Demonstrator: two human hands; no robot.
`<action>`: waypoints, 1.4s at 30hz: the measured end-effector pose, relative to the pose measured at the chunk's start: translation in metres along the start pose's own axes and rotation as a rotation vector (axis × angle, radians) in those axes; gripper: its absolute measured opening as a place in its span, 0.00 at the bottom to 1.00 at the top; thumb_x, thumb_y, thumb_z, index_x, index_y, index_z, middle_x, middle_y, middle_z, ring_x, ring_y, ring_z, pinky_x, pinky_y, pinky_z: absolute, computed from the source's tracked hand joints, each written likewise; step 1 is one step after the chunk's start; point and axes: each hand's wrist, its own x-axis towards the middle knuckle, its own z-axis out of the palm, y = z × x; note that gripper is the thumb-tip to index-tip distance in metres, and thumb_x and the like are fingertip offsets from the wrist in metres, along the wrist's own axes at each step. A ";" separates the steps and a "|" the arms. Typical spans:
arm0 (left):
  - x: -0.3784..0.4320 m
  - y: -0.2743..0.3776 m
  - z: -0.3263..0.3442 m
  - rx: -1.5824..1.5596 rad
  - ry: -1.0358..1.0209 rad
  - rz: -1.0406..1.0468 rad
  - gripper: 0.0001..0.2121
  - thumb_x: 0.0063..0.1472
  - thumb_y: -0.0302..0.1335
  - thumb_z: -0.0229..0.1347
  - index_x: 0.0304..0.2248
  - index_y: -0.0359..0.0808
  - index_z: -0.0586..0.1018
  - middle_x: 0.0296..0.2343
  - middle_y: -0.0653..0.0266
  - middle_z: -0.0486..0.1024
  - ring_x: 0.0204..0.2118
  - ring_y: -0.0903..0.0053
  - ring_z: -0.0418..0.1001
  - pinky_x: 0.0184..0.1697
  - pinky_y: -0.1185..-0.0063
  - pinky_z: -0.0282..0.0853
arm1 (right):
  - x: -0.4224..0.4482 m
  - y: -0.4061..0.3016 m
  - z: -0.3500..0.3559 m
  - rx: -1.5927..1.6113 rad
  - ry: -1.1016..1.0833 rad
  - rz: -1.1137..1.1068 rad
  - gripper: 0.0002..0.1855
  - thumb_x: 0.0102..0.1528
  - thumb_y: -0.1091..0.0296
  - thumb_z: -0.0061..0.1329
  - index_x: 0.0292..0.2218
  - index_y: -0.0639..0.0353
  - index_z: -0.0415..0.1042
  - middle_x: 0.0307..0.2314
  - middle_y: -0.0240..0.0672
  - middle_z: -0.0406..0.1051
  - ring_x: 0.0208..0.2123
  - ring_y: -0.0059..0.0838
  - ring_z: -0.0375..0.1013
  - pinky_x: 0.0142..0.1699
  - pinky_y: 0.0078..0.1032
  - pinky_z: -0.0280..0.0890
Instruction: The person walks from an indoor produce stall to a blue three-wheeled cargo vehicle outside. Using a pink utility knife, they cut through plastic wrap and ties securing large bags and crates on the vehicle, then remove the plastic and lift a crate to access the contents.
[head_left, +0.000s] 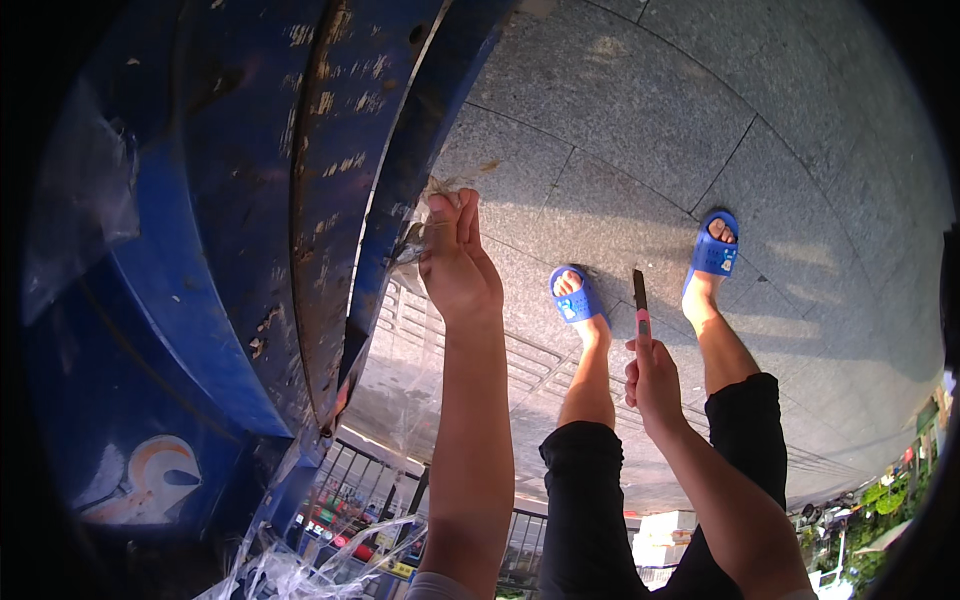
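Observation:
My left hand (463, 259) pinches a strip of clear plastic film or tape (411, 238) at the edge of a scuffed blue metal frame (382, 202). From there, thin transparent film trails down behind my forearm. My right hand (655, 382) grips a pink utility knife (643, 322) with its dark blade extended, pointing away from me over the paving. Blade and film are apart. A bundle of crumpled clear plastic (315, 562) lies by the lower part of the blue metal.
Grey stone paving (637, 142) lies under my feet in blue slides (579, 304). Blue metal panels (217, 225) with chipped paint fill the left side. More plastic film (97, 180) hangs at the far left. A black metal railing (525, 544) and white boxes (664, 538) stand behind me.

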 end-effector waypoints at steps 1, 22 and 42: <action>0.002 -0.004 -0.010 0.040 0.037 0.008 0.13 0.72 0.34 0.57 0.41 0.30 0.83 0.41 0.57 0.83 0.47 0.69 0.81 0.63 0.70 0.70 | -0.001 -0.001 0.001 0.010 -0.010 0.007 0.25 0.71 0.40 0.41 0.44 0.57 0.67 0.18 0.23 0.58 0.12 0.14 0.55 0.18 0.19 0.52; -0.010 -0.075 -0.068 0.374 0.195 -0.259 0.12 0.68 0.28 0.60 0.43 0.26 0.82 0.40 0.56 0.83 0.46 0.68 0.82 0.61 0.71 0.73 | -0.006 -0.006 0.008 0.051 -0.045 0.038 0.22 0.71 0.43 0.43 0.44 0.56 0.67 0.18 0.22 0.57 0.13 0.13 0.53 0.19 0.19 0.50; -0.046 0.081 0.003 0.858 0.126 0.491 0.20 0.74 0.40 0.53 0.48 0.28 0.81 0.43 0.62 0.82 0.43 0.81 0.78 0.50 0.83 0.71 | -0.002 -0.003 0.004 0.024 -0.080 -0.006 0.18 0.69 0.48 0.48 0.40 0.55 0.65 0.19 0.23 0.60 0.13 0.13 0.56 0.18 0.19 0.52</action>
